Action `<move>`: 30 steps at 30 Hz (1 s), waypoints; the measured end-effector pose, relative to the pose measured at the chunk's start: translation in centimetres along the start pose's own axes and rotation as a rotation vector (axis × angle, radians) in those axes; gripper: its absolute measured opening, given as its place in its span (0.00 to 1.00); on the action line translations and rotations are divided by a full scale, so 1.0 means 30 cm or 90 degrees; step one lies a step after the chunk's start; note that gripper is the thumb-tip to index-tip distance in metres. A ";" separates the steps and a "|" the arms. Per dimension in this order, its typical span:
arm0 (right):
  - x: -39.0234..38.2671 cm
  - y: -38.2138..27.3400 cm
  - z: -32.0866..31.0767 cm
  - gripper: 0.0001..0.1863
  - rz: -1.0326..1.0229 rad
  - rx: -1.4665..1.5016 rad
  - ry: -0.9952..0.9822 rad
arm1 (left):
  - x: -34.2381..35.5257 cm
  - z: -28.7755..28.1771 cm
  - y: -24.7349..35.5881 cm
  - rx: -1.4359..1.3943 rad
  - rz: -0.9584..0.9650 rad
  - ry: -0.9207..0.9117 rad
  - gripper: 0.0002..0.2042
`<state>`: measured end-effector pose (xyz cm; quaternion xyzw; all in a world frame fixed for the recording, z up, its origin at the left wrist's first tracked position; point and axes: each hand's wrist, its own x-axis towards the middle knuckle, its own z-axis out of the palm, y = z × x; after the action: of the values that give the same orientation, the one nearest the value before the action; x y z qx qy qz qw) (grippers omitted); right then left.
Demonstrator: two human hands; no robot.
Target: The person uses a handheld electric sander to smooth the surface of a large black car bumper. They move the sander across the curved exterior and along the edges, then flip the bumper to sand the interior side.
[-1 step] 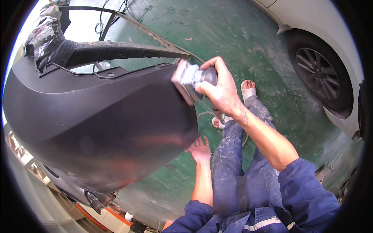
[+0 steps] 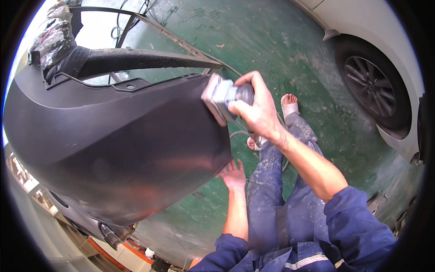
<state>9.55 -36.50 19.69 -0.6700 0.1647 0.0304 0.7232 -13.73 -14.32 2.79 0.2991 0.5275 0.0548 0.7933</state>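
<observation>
- we have a dark bumper cover (image 2: 136,136) spread across the left and middle of the view, its narrow end turned toward us and its smooth outer face up
- our right hand (image 2: 258,106) is wrapped around the dark round grip of a handheld sander (image 2: 221,97), thumb on the near side and fingers over the far side, so it is clamped on the tool
- the sander's pale pinkish pad looks set against the upper corner of the bumper cover's near end, partly over the rim; the blur on the tool keeps us from telling how fully the pad meets the surface
- what has just changed is small: the sander and our right hand have shifted slightly toward us along that end, while the bumper cover sits where it was; we judge that the rubbing is kept to the same corner, with only a little fresh surface under the pad
- our left hand (image 2: 233,176) has not visibly moved; it is bare of any tool, fingers apart and palm up, fingertips at the lower corner of the panel, and we read that as steadying
- beyond the panel's upper edge runs a black support bar (image 2: 140,59), and below our right hand a hose (image 2: 239,132) curves over the green floor (image 2: 258,36), with a pale car (image 2: 362,16) to our right
</observation>
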 end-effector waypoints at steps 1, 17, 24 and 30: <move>-0.027 0.024 0.010 0.28 -0.011 -0.013 0.010 | 0.004 0.005 0.001 -0.002 -0.002 0.004 0.36; -0.083 0.102 0.027 0.29 0.063 -0.012 0.035 | 0.016 0.047 0.010 -0.020 -0.029 0.041 0.38; 0.074 -0.044 0.009 0.28 0.059 -0.044 0.025 | -0.002 0.043 0.017 -0.021 -0.025 0.035 0.36; 0.119 -0.050 -0.018 0.30 0.179 -0.076 0.016 | -0.017 0.075 0.026 -0.037 -0.039 0.049 0.36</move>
<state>13.20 -37.81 20.10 -0.6823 0.2642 0.1326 0.6687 -11.82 -14.83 4.23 0.2576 0.5646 0.0571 0.7820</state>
